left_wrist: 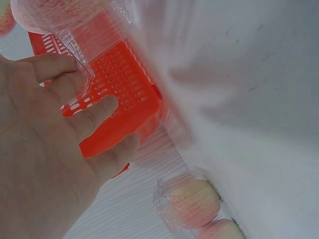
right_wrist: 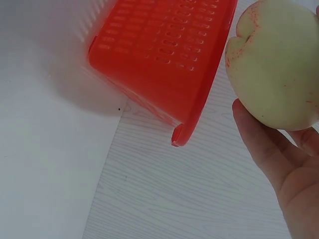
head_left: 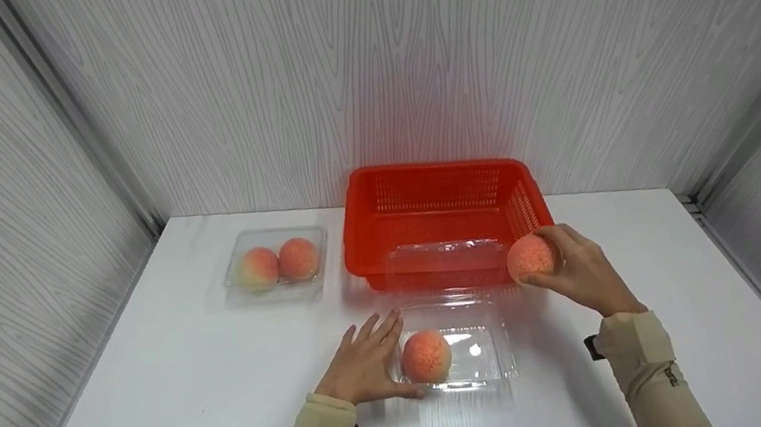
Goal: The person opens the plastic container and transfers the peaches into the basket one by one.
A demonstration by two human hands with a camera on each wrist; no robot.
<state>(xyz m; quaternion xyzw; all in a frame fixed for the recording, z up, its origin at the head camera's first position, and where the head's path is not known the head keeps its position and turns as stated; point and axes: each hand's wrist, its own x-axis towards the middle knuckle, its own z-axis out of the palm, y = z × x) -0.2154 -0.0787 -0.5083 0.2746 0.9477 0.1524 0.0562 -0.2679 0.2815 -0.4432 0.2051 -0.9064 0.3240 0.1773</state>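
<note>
My right hand (head_left: 574, 268) grips a pink-orange peach (head_left: 532, 257) in the air beside the red basket's (head_left: 437, 190) front right corner. In the right wrist view the peach (right_wrist: 276, 62) shows its pale green side, with my fingers (right_wrist: 264, 149) curled under it. My left hand (head_left: 364, 361) lies flat with straight fingers against the left edge of an open clear plastic clamshell box (head_left: 491, 362). One peach (head_left: 426, 356) sits in that box's left half. Its lid (head_left: 442, 257) stands up against the basket.
A second clear box (head_left: 247, 295) holding two peaches (head_left: 279, 263) sits on the white table (head_left: 155, 409) at the back left. Grey wood-grain walls close in the back and both sides. The basket (left_wrist: 119, 84) fills much of the left wrist view.
</note>
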